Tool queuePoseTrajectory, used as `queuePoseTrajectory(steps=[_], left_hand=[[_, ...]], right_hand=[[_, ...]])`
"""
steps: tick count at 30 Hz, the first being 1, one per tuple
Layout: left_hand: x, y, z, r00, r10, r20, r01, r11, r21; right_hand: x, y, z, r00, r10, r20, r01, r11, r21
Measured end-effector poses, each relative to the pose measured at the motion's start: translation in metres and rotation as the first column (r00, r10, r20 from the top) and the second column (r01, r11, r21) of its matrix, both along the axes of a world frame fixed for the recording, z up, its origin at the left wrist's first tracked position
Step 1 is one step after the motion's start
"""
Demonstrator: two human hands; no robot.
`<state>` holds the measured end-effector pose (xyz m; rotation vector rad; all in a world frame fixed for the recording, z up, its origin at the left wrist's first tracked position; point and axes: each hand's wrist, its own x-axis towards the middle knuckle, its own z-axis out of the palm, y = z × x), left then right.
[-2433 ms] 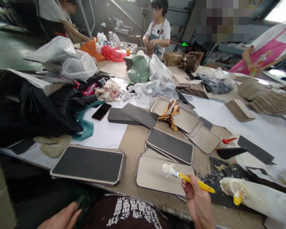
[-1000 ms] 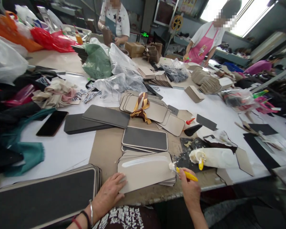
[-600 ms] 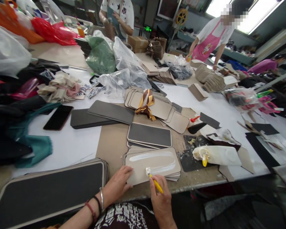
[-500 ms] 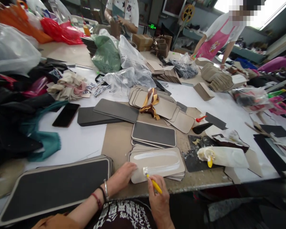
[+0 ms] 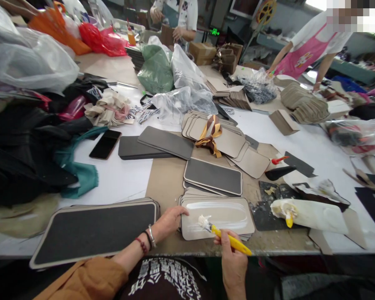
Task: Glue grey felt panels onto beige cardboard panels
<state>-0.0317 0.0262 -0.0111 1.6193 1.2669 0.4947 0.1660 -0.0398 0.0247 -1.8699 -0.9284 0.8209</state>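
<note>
My right hand (image 5: pixel 234 260) is closed round the yellow handle of a glue brush (image 5: pixel 228 238). White paste clings to the bristles, which touch a beige rounded panel (image 5: pixel 234 227). White streaks run along that panel, the top one of a small stack. At the panel's left edge lies my left hand (image 5: pixel 168 221), fingers stretched out and tips resting on the corner. Behind the stack sit dark grey panels with beige borders (image 5: pixel 214 177). A cut-open white plastic bottle (image 5: pixel 318 214), smeared with paste and with a yellow piece at its mouth, lies on its side to the right.
Large dark panels (image 5: pixel 100 233) are stacked at left near the table edge. Farther back are a phone (image 5: pixel 105 144), dark grey strips (image 5: pixel 165 143), beige panels under a ribbon bundle (image 5: pixel 210 135) and plastic bags (image 5: pixel 156 68). Two people (image 5: pixel 306 54) stand across the table.
The brush has gone from the panel's lower left to slightly higher and farther right, its handle now tilted more sideways. More white streaks show on the panel. The whole view has shifted.
</note>
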Motion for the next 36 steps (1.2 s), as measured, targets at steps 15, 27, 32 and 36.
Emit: queuePoseTrajectory(steps=[15, 27, 32, 36], left_hand=[[0.003, -0.028, 0.015, 0.816, -0.334, -0.472, 0.443, 0.885, 0.140], [0.013, -0.029, 0.009, 0.752, -0.325, -0.574, 0.521, 0.826, 0.214], [0.012, -0.030, 0.010, 0.752, -0.339, -0.565, 0.511, 0.842, 0.174], [0.011, -0.032, 0.007, 0.754, -0.324, -0.571, 0.512, 0.835, 0.202]], right_hand=[[-0.003, 0.022, -0.021, 0.991, 0.118, 0.056, -0.117, 0.993, -0.021], [-0.005, 0.046, -0.024, 0.980, 0.195, 0.038, -0.199, 0.971, 0.129], [0.088, 0.054, -0.027, 0.971, -0.077, 0.226, 0.043, 0.988, 0.150], [0.136, 0.062, -0.027, 0.942, -0.149, 0.299, 0.093, 0.976, 0.195]])
